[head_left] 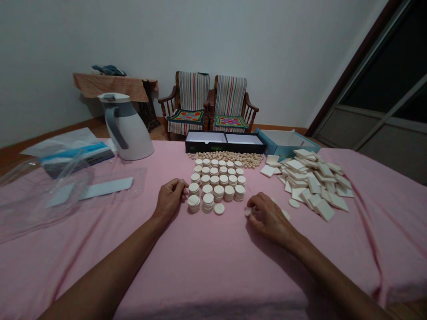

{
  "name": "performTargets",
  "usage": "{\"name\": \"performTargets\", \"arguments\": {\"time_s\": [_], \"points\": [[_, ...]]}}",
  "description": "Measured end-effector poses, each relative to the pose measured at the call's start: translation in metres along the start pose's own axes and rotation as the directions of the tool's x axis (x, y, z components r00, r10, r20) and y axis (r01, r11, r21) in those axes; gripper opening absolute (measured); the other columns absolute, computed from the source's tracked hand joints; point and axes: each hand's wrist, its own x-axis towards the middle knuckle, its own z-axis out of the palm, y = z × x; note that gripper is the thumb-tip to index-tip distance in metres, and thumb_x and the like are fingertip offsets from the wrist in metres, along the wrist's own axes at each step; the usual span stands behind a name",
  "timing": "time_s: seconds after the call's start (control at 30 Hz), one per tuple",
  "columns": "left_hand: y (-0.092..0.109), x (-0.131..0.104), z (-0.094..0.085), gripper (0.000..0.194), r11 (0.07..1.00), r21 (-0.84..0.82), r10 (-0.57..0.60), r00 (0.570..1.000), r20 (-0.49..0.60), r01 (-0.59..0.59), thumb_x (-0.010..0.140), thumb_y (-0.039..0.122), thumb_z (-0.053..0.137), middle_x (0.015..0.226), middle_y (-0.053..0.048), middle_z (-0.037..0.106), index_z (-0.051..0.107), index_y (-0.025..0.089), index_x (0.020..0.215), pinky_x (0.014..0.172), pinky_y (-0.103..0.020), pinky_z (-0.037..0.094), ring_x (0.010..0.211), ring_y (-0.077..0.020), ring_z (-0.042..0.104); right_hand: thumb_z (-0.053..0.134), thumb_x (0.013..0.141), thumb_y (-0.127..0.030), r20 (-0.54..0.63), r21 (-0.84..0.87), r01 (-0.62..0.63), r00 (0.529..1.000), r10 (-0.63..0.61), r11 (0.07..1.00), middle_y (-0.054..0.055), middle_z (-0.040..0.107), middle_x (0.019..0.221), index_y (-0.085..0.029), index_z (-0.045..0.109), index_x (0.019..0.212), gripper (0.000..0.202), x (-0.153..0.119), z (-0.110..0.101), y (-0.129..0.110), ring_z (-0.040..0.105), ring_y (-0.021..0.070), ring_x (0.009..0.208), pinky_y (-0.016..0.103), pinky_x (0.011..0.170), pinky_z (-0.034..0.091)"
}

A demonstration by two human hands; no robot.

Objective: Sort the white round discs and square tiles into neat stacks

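Observation:
Rows of short stacks of pale round wooden discs [218, 193] stand in the middle of the pink-covered table. At the front of them lies a single flat disc [219, 209]. My left hand [171, 195] rests on the cloth just left of the stacks, fingers curled in, with nothing visible in it. To the right of the stacks, my right hand [268, 215] pinches a pale disc [247, 212] between thumb and fingers. Another loose disc [286, 215] shows partly behind that hand, and one more disc [294, 203] lies beside the pile of square wooden tiles [322, 186].
Small wooden beads [230, 156] spread behind the stacks, before a black two-compartment box [207, 146]. A blue box [287, 143] sits behind the tiles. On the left are a white-grey jug [135, 133], a tissue pack [78, 156] and clear plastic packaging [138, 183].

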Motion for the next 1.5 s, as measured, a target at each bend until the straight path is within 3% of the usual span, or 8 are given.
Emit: {"name": "performTargets", "arguments": {"time_s": [0.13, 0.3, 0.57, 0.73, 1.03, 1.17, 1.33, 1.5], "points": [[-0.001, 0.000, -0.001, 0.025, 1.000, -0.002, 0.006, 1.000, 0.009, -0.006, 0.078, 0.037, 0.058, 0.053, 0.001, 0.055, 0.060, 0.014, 0.068, 0.043, -0.018, 0.036, 0.044, -0.0073, 0.046, 0.048, 0.075, -0.009, 0.026, 0.006, 0.028, 0.999, -0.028, 1.000, 0.005, 0.052, 0.085, -0.019, 0.052, 0.087, 0.015, 0.008, 0.005, -0.021, 0.050, 0.0175, 0.080, 0.027, 0.069, 0.036], [-0.002, 0.000, -0.001, 0.028, 1.000, -0.026, 0.012, 1.000, 0.015, -0.011, 0.077, 0.040, 0.058, 0.053, 0.001, 0.055, 0.060, 0.014, 0.068, 0.042, -0.019, 0.035, 0.043, -0.0076, 0.046, 0.045, 0.077, -0.008, 0.125, -0.065, -0.041, 0.991, 0.049, 0.997, 0.003, 0.052, 0.081, -0.018, 0.051, 0.082, 0.013, 0.002, 0.006, -0.015, 0.048, 0.0147, 0.070, 0.026, 0.062, 0.031], [-0.008, 0.002, -0.002, 0.028, 0.999, -0.028, 0.017, 1.000, 0.024, -0.016, 0.079, 0.039, 0.058, 0.055, 0.001, 0.055, 0.061, 0.014, 0.069, 0.043, -0.018, 0.036, 0.044, -0.0071, 0.047, 0.050, 0.077, -0.013, 0.101, 0.066, -0.029, 0.995, 0.022, 0.997, 0.005, 0.052, 0.090, -0.019, 0.056, 0.091, 0.017, 0.000, 0.009, -0.013, 0.050, 0.0170, 0.082, 0.026, 0.068, 0.036], [-0.013, 0.003, -0.002, 0.028, 0.998, -0.055, 0.025, 1.000, 0.012, -0.024, 0.079, 0.040, 0.058, 0.054, 0.002, 0.055, 0.060, 0.014, 0.070, 0.042, -0.018, 0.035, 0.043, -0.0067, 0.046, 0.048, 0.079, -0.016, 0.065, 0.012, -0.030, 0.997, 0.029, 0.999, 0.005, 0.050, 0.088, -0.019, 0.054, 0.087, 0.010, -0.003, 0.012, -0.017, 0.050, 0.0179, 0.083, 0.027, 0.069, 0.036], [-0.012, 0.004, -0.003, 0.027, 0.999, -0.044, 0.025, 1.000, 0.018, -0.024, 0.080, 0.039, 0.057, 0.054, 0.002, 0.055, 0.061, 0.014, 0.071, 0.042, -0.018, 0.036, 0.043, -0.0071, 0.046, 0.053, 0.080, -0.033, -0.014, -0.164, 0.049, 0.999, -0.052, 0.985, 0.009, 0.056, 0.093, -0.018, 0.054, 0.099, 0.024, 0.015, 0.014, -0.062, 0.052, 0.0223, 0.085, 0.031, 0.069, 0.037], [-0.012, 0.003, -0.004, 0.027, 0.999, -0.048, 0.026, 0.999, 0.024, -0.025, 0.080, 0.039, 0.058, 0.055, 0.002, 0.055, 0.061, 0.014, 0.071, 0.042, -0.018, 0.036, 0.044, -0.0068, 0.046, 0.053, 0.082, -0.038, -0.017, -0.252, 0.029, 0.999, -0.035, 0.967, 0.011, 0.057, 0.091, -0.017, 0.057, 0.091, 0.024, 0.026, 0.020, -0.073, 0.053, 0.0235, 0.084, 0.032, 0.069, 0.037], [-0.012, 0.002, -0.004, 0.027, 0.998, -0.054, 0.032, 0.999, 0.020, -0.031, 0.080, 0.040, 0.058, 0.054, 0.002, 0.055, 0.060, 0.014, 0.071, 0.042, -0.018, 0.036, 0.044, -0.0068, 0.046, 0.052, 0.084, -0.040, -0.076, -0.159, 0.037, 0.996, -0.050, 0.987, 0.009, 0.058, 0.092, -0.018, 0.057, 0.094, 0.025, 0.022, 0.012, -0.063, 0.054, 0.0215, 0.082, 0.031, 0.070, 0.039], [-0.010, 0.002, -0.003, 0.026, 0.999, -0.039, 0.021, 1.000, 0.017, -0.020, 0.080, 0.038, 0.058, 0.054, 0.002, 0.054, 0.060, 0.014, 0.071, 0.042, -0.018, 0.036, 0.044, -0.0068, 0.046, 0.049, 0.086, -0.031, -0.145, -0.179, -0.101, 0.987, 0.075, 0.979, 0.007, 0.057, 0.086, -0.018, 0.058, 0.086, 0.017, 0.011, -0.016, -0.016, 0.055, 0.0184, 0.076, 0.028, 0.065, 0.037]]}}
